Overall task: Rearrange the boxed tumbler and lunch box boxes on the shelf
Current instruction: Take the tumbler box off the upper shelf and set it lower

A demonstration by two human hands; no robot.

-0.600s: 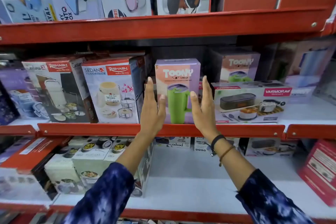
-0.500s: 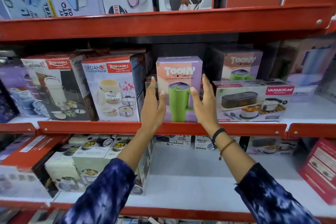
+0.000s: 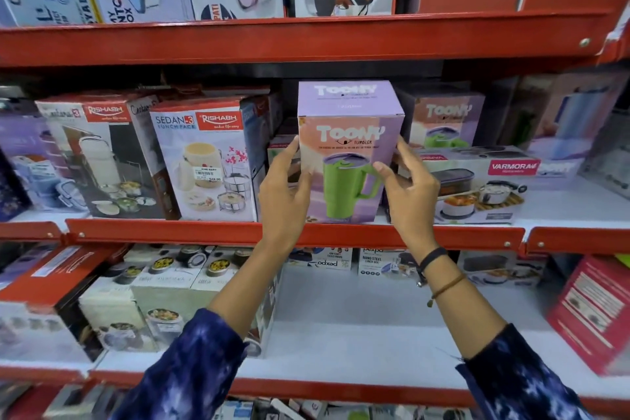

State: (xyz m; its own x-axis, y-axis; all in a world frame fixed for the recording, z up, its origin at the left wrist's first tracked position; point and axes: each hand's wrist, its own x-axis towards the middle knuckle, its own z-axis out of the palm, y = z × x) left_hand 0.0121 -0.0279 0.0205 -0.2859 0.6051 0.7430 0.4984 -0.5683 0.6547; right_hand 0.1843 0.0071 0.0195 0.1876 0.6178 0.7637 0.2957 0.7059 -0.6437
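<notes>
A lilac and peach Toony tumbler box (image 3: 347,133) with a green mug printed on it stands at the front of the middle shelf (image 3: 341,235), tipped forward so its top face shows. My left hand (image 3: 284,194) presses its left side and my right hand (image 3: 410,191) its right side, thumbs on the front. A second Toony box (image 3: 446,123) stands behind to the right. A flat Varmora lunch box box (image 3: 491,184) lies right of my right hand. A Rishabh Sedan-3 lunch pack box (image 3: 208,164) stands left of my left hand.
More lunch box cartons fill the left of the middle shelf (image 3: 99,160). The red upper shelf rail (image 3: 306,41) hangs close above the tumbler box. The lower shelf holds stacked boxes at left (image 3: 153,300), a red box at far right (image 3: 593,314), and bare white board between.
Both hands have closed in from in front of the tumbler box onto its sides. The box now leans toward me and sits nearer the shelf's front edge.
</notes>
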